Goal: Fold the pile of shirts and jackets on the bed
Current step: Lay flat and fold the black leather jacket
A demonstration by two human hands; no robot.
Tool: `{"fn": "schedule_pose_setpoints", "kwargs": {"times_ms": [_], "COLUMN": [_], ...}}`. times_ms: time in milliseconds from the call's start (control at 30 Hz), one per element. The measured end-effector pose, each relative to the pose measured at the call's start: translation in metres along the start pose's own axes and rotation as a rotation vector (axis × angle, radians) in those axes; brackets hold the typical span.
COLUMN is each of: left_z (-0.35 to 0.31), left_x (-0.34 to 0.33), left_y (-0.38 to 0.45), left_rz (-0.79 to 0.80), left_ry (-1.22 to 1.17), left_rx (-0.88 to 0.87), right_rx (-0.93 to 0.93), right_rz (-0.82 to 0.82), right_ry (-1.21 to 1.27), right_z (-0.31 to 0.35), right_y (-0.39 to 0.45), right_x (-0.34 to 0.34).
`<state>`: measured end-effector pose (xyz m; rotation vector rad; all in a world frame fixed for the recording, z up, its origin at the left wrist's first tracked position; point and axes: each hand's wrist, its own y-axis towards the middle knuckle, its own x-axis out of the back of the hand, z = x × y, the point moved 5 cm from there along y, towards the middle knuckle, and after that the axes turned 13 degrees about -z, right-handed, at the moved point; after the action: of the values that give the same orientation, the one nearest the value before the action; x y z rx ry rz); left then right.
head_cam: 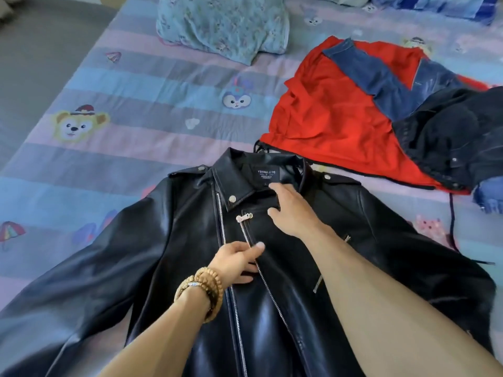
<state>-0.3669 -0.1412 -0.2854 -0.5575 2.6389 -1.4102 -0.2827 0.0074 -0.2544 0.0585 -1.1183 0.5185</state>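
Observation:
A black leather jacket (163,240) lies spread face up on the bed, collar away from me and both sleeves stretched out to the sides. My left hand (239,261), with a beaded bracelet on the wrist, pinches the front flap at the silver zipper line mid-chest. My right hand (291,210) grips the right lapel just under the collar label. To the right lies a heap of clothes: a red garment (326,118), a blue denim piece (381,80) and a dark denim jacket (449,137).
The bed sheet (136,85) is striped pink and blue with cartoon animals. A teal floral pillow (223,25) lies at the head of the bed. More bedding (435,6) sits at the top right. Grey floor (40,50) runs along the bed's left edge.

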Motion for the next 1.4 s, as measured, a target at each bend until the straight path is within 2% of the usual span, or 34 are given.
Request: {"fn": "schedule_pose_setpoints", "kwargs": {"times_ms": [100,133,233,300,367,433,467,500,600,700,800,867,967,1033,1100,1167,1200,1267,1400], "left_z": [0.015,0.020,0.036,0.032,0.013,-0.002,0.002,0.012,0.059,0.114,0.151,0.151,0.131,0.133,0.155,0.189,0.202,0.217,0.217], "left_x": [-0.016,-0.025,-0.053,-0.058,-0.046,-0.024,-0.019,-0.016,-0.032,-0.045,-0.066,-0.071,-0.043,-0.024,-0.026,-0.042,-0.048,-0.056,-0.074], "left_y": [0.000,-0.004,-0.021,-0.030,-0.029,-0.024,-0.026,-0.020,-0.031,-0.051,-0.083,-0.098,-0.101,-0.103,-0.117,-0.135,-0.141,-0.141,-0.139], "left_rz": [-0.013,-0.006,-0.021,-0.064,-0.191,-0.380,-0.426,-0.407,-0.193,-0.098,0.011,-0.030,-0.283,-0.326,-0.179,0.001,0.032,0.006,-0.019], "left_ry": [0.011,0.037,0.174,0.104,0.027,0.065,0.100,0.137,0.165,0.163,0.320,0.292,0.221,0.139,0.195,0.292,0.300,0.327,0.363], "left_rx": [-0.031,-0.030,-0.095,-0.186,-0.321,-0.392,-0.358,-0.273,-0.013,0.041,-0.024,-0.147,-0.315,-0.196,-0.012,0.086,0.090,0.018,-0.051], "right_rx": [0.113,0.146,0.105,0.014,-0.045,-0.071,-0.069,-0.058,-0.097,-0.178,-0.293,-0.298,-0.271,-0.253,-0.251,-0.257,-0.241,-0.166,-0.002], "right_rz": [-0.326,-0.391,-0.412,-0.436,-0.454,-0.455,-0.449,-0.440,-0.408,-0.406,-0.386,-0.370,-0.429,-0.482,-0.504,-0.501,-0.482,-0.386,-0.045], "right_ry": [0.007,-0.004,-0.010,0.002,-0.008,-0.028,-0.040,-0.053,-0.039,-0.033,-0.032,-0.060,-0.122,-0.134,-0.121,-0.138,-0.152,-0.228,-0.484], "right_z": [-0.010,-0.016,-0.048,-0.068,-0.081,-0.089,-0.090,-0.090,-0.094,-0.108,-0.129,-0.137,-0.142,-0.140,-0.139,-0.139,-0.140,-0.139,-0.135], "right_y": [-0.039,-0.054,-0.097,-0.121,-0.140,-0.157,-0.172,-0.179,-0.202,-0.233,-0.275,-0.300,-0.337,-0.359,-0.379,-0.399,-0.408,-0.426,-0.445], "right_x": [0.014,0.016,0.018,0.023,0.029,0.032,0.033,0.030,0.022,0.020,0.021,0.022,0.028,0.028,0.023,0.016,0.011,-0.003,-0.040]}}
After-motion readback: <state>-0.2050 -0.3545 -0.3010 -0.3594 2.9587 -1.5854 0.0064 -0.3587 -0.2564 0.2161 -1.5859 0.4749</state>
